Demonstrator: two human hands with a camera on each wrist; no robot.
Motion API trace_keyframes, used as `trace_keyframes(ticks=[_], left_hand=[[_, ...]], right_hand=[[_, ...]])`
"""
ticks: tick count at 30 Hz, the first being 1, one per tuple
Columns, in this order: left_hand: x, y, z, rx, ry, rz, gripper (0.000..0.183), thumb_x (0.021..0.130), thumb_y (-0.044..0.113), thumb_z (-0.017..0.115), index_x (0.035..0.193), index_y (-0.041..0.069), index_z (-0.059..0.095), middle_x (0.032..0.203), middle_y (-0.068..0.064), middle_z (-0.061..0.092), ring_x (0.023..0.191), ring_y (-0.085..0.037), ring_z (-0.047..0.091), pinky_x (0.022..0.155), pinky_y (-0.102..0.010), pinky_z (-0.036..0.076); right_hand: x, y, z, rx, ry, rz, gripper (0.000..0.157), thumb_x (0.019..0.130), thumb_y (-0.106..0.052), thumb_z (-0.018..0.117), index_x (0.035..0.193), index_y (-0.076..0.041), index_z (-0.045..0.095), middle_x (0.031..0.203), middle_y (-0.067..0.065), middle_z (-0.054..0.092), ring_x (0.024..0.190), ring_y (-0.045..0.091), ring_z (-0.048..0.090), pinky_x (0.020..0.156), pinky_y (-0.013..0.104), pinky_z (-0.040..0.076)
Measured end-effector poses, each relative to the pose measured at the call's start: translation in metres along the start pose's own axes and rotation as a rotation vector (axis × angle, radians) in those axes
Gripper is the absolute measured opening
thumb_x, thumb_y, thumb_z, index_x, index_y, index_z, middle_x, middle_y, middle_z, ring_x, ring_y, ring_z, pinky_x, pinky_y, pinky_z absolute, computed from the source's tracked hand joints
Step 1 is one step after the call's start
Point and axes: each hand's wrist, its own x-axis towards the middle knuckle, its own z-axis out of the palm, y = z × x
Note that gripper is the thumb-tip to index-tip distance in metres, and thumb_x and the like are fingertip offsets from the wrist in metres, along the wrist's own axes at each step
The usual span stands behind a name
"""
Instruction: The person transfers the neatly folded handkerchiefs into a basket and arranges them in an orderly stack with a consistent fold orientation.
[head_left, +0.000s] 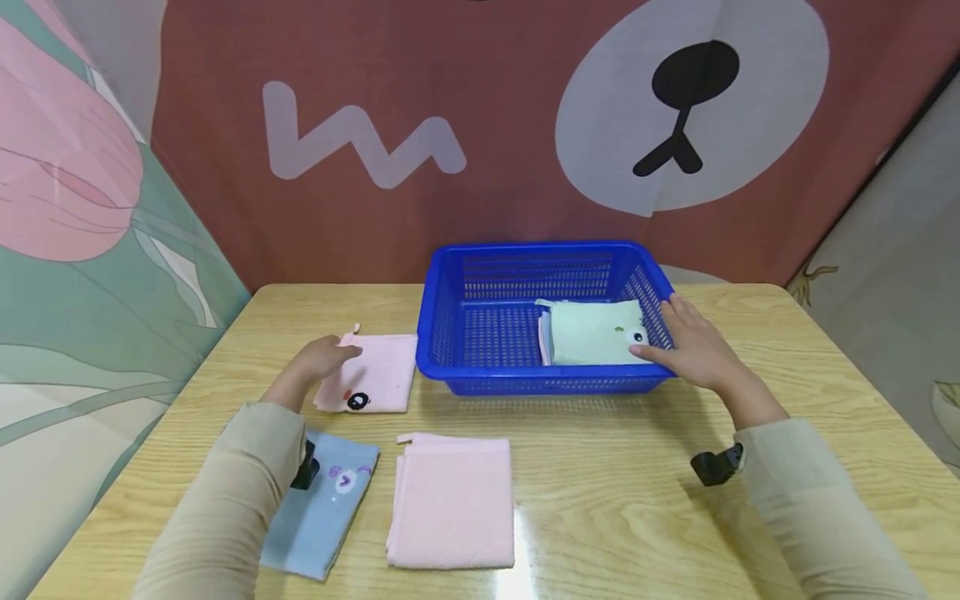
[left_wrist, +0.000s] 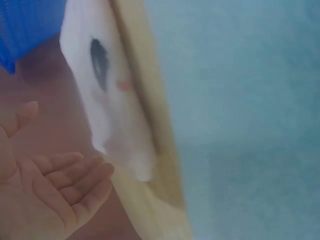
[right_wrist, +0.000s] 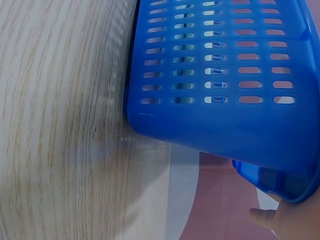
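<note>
My left hand [head_left: 318, 362] is over the left edge of a folded pale pink towel [head_left: 386, 367] with an embroidered eye. In the left wrist view the palm shows, the thumb stands apart, and the fingertips [left_wrist: 102, 170] are at the towel's edge. My right hand [head_left: 697, 346] rests at the front right corner of a blue plastic basket [head_left: 555, 383], fingers along the right rim and thumb reaching over the front rim. Inside lies a folded pale green towel [head_left: 592, 329] on other folded cloth. In the right wrist view only part of this hand [right_wrist: 295, 220] shows.
A blue folded towel [head_left: 318, 517] lies partly under the left forearm. Another pink folded towel [head_left: 453, 504] lies near the front of the wooden table [head_left: 615, 500]. A brown printed curtain [head_left: 495, 208] hangs behind the basket.
</note>
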Motion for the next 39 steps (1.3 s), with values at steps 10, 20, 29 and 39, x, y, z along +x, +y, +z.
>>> trace_keyframes(ticks=[10, 20, 29, 39], left_hand=[[0.026, -0.033, 0.009, 0.020, 0.007, 0.024, 0.074, 0.084, 0.037, 0.046, 0.126, -0.018, 0.022, 0.128, -0.034, 0.024, 0.118, -0.045, 0.023, 0.098, -0.046, 0.019], [0.012, -0.016, 0.007, 0.132, 0.008, -0.049, 0.050, 0.081, 0.014, 0.044, 0.115, -0.021, 0.035, 0.111, -0.033, 0.042, 0.094, -0.037, 0.044, 0.084, -0.043, 0.037], [0.018, -0.018, 0.010, 0.204, 0.054, -0.085, 0.036, 0.076, 0.012, 0.052, 0.097, -0.017, 0.051, 0.090, -0.026, 0.052, 0.076, -0.031, 0.048, 0.071, -0.040, 0.043], [0.029, -0.026, 0.013, 0.162, 0.056, -0.124, 0.041, 0.078, 0.018, 0.059, 0.101, -0.015, 0.050, 0.092, -0.024, 0.052, 0.075, -0.029, 0.048, 0.071, -0.039, 0.043]], right_hand=[[-0.001, 0.000, -0.002, 0.005, -0.001, 0.006, 0.093, 0.081, -0.056, 0.043, 0.132, 0.012, 0.005, 0.137, 0.028, -0.006, 0.125, 0.036, -0.011, 0.096, 0.056, 0.001], [0.000, -0.001, -0.002, 0.014, 0.004, 0.008, 0.092, 0.081, -0.055, 0.044, 0.132, 0.011, 0.005, 0.138, 0.027, -0.006, 0.125, 0.035, -0.013, 0.097, 0.054, 0.000], [0.001, -0.001, 0.000, 0.012, 0.006, -0.001, 0.092, 0.082, -0.054, 0.043, 0.132, 0.012, 0.006, 0.137, 0.028, -0.006, 0.125, 0.035, -0.012, 0.097, 0.054, 0.001], [0.001, 0.000, 0.000, 0.013, 0.016, -0.004, 0.091, 0.082, -0.054, 0.044, 0.132, 0.012, 0.006, 0.138, 0.028, -0.004, 0.126, 0.036, -0.010, 0.098, 0.053, 0.001]])
